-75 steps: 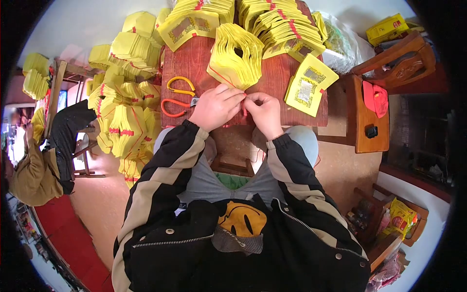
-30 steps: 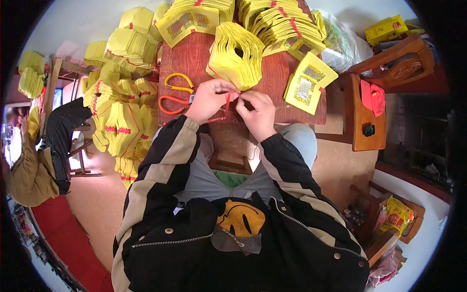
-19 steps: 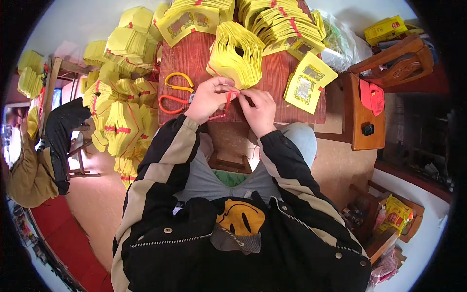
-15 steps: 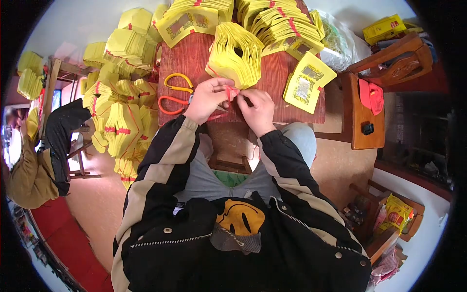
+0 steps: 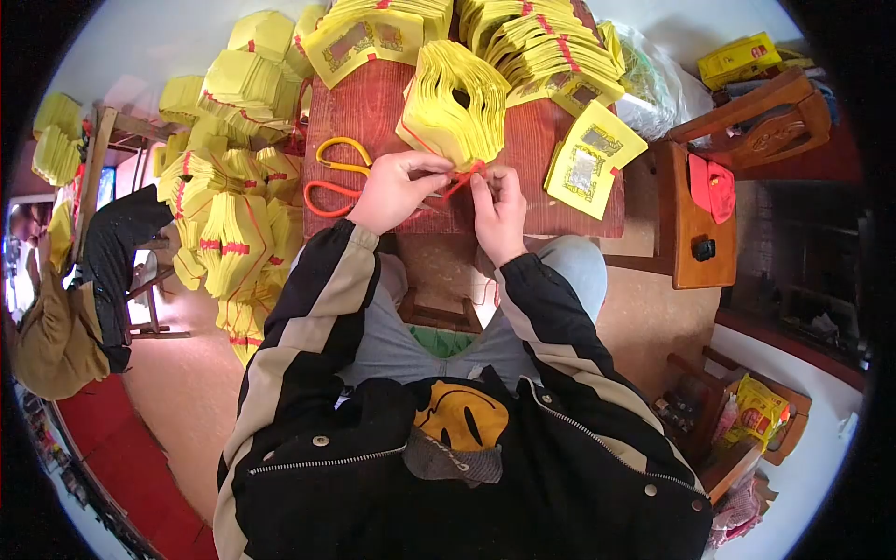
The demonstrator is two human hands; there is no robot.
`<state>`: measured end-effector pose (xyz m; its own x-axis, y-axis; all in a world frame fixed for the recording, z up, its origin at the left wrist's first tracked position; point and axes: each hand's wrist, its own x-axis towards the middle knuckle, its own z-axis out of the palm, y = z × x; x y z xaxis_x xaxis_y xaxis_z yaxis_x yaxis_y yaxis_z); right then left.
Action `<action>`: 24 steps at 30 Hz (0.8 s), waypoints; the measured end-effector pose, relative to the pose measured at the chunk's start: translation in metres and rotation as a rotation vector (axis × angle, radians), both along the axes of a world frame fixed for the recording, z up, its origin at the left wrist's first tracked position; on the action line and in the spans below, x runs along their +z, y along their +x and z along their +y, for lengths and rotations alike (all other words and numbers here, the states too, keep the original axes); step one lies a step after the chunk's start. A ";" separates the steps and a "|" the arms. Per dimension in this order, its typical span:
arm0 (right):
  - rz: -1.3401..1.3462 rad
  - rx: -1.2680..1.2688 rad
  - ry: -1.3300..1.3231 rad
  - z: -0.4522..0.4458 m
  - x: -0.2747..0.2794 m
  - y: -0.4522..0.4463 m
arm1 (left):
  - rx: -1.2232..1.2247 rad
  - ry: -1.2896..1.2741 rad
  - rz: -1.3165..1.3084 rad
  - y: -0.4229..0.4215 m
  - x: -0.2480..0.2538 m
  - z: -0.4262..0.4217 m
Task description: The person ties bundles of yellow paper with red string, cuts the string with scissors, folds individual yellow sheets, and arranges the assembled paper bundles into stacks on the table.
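"What are the hands doing?"

"The left hand has its fingers nearly closed, with a bit of red string pinched at the tips. The right hand pinches the string too, thumb against finger."

"And the yellow bundle?"

"It's on the table, just past the fingertips. It's a thick pile of yellow sheets, fanned out with wavy edges and a dark hole in the middle. The string runs along its left side in a thin line."

"Is anything different from half a second ago?"

"Yes. The string was bunched up by the left fingers. Now it shows between both hands, and the right hand has tipped more upright. The bundle has hardly moved."

"What does the rest look like?"

"The table is red-brown wood with dark streaks. The scissors beside the left hand have smooth, round handles, one yellow-orange and one red. On the right lies a flat yellow packet with silvery squares. Farther back, more bundles with red bands make curvy rows."
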<state>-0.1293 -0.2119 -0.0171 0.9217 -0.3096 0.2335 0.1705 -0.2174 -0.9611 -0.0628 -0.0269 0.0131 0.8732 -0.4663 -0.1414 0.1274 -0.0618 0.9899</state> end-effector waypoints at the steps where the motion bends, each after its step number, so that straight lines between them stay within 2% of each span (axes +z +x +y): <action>1: 0.000 0.002 0.000 0.000 0.000 -0.002 | 0.002 0.000 0.000 -0.001 0.006 0.001; 4: 0.090 0.006 0.013 -0.002 -0.004 -0.004 | 0.033 0.082 -0.005 -0.002 0.017 0.004; 6: 0.123 -0.018 0.136 -0.004 -0.007 -0.003 | 0.081 0.015 0.031 -0.003 0.008 0.004; 10: 0.145 -0.013 0.135 -0.002 -0.011 -0.005 | 0.161 -0.053 -0.081 -0.003 -0.005 -0.001; 12: 0.118 -0.004 0.096 0.000 -0.015 -0.003 | 0.155 -0.225 0.279 -0.004 -0.002 -0.001; 16: 0.161 0.020 0.035 -0.002 -0.011 -0.006 | 0.121 -0.323 0.201 -0.008 0.003 -0.013; 18: 0.143 0.052 0.152 -0.003 -0.020 -0.005 | 0.097 -0.165 0.125 -0.004 0.001 -0.015; 22: 0.096 0.100 0.121 -0.007 -0.012 -0.007 | 0.136 -0.223 -0.046 0.001 -0.008 -0.026; 24: 0.038 0.134 0.262 -0.007 -0.003 -0.009 | 0.144 0.030 -0.048 -0.001 -0.005 -0.022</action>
